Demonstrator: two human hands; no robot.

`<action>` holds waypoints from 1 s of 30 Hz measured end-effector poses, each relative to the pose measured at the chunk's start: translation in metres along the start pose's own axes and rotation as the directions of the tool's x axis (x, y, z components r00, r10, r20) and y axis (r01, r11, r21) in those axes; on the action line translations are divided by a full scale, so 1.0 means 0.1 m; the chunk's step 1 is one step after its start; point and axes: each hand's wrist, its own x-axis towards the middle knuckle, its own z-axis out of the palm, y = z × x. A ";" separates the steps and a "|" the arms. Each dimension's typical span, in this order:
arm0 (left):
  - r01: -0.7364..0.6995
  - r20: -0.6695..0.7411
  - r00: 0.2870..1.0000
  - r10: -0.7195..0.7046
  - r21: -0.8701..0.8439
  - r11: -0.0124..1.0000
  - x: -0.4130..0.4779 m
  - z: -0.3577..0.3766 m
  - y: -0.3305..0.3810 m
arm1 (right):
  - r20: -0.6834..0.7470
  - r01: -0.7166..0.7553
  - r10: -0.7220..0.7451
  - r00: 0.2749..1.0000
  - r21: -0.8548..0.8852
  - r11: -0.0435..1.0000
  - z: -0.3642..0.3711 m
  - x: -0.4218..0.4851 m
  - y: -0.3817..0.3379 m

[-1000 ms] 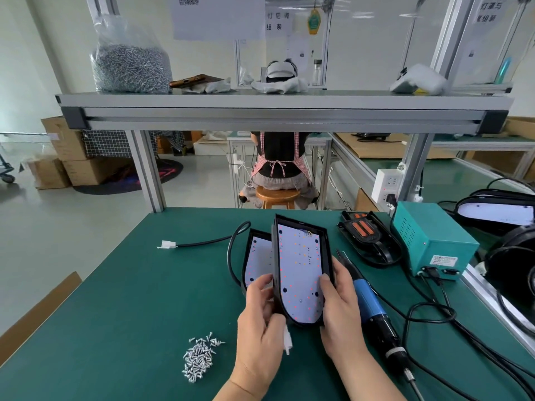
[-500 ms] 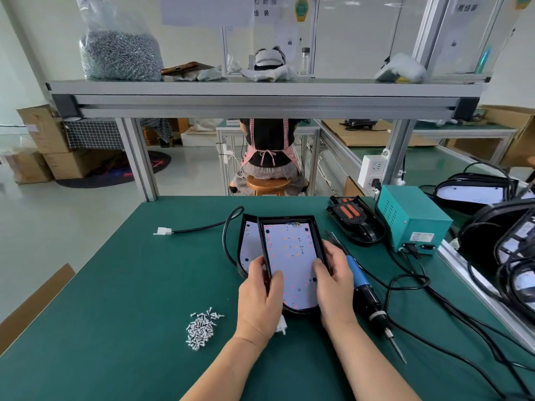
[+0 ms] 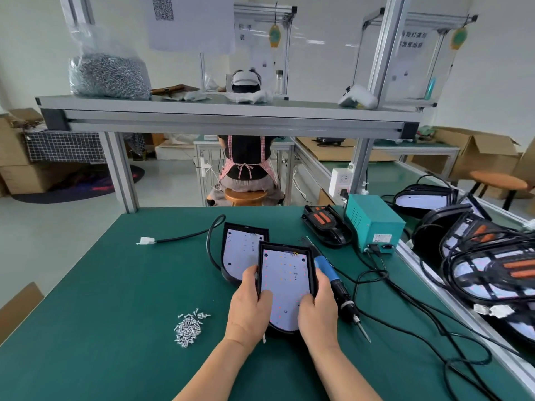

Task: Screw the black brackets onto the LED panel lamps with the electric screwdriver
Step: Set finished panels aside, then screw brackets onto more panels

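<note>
Hands: two. The left hand (image 3: 249, 309) and the right hand (image 3: 318, 311) each grip one long side of the near lamp, with thumbs on its white face and fingers curled round the edges.
LED panel lamps in front: two. The near lamp (image 3: 285, 285) is between the hands at the middle of the table, face up. The second lamp (image 3: 238, 251) lies just behind and to the left, its right corner covered by the near one.
More lamps: a heap of lamps (image 3: 492, 267) sits tangled in black cables at the right edge; I cannot tell how many.
Electric screwdriver: one (image 3: 333, 280). It has a blue grip and lies just beside the right hand, tip toward the person.
Loose screws: one small pile (image 3: 189, 328), left of the left hand and apart from it.
Bag of screws: one (image 3: 108, 78), on the upper shelf at the left.
Power box: one (image 3: 373, 224). It is teal, stands right of the lamps, and has cables plugged into it.
Black piece with orange bars: one (image 3: 325, 225), just beside the power box.
White connector: one (image 3: 144, 241), on the end of a black cable left of the second lamp.
Surface: a dark green table (image 3: 101, 299) under a grey aluminium shelf (image 3: 231, 118).
Room: a workshop with pale walls and cardboard boxes (image 3: 480, 154). A seated person (image 3: 246, 166) on a wooden stool faces away at the next bench.
</note>
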 end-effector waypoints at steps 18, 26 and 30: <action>0.045 0.070 0.997 -0.041 -0.064 0.997 -0.09 -0.08 -0.01 | 0.197 0.121 0.034 0.980 -0.720 0.683 -0.63 1.58 -0.08; 0.042 0.011 0.999 -0.041 -0.097 0.994 -0.08 -0.09 0.05 | 0.295 0.275 -0.006 0.956 -0.882 0.383 -0.61 1.95 0.22; 0.046 -0.019 0.999 -0.048 -0.092 0.995 -0.05 -0.08 0.02 | 0.260 0.276 -0.094 0.961 -0.876 0.395 -0.60 1.95 0.25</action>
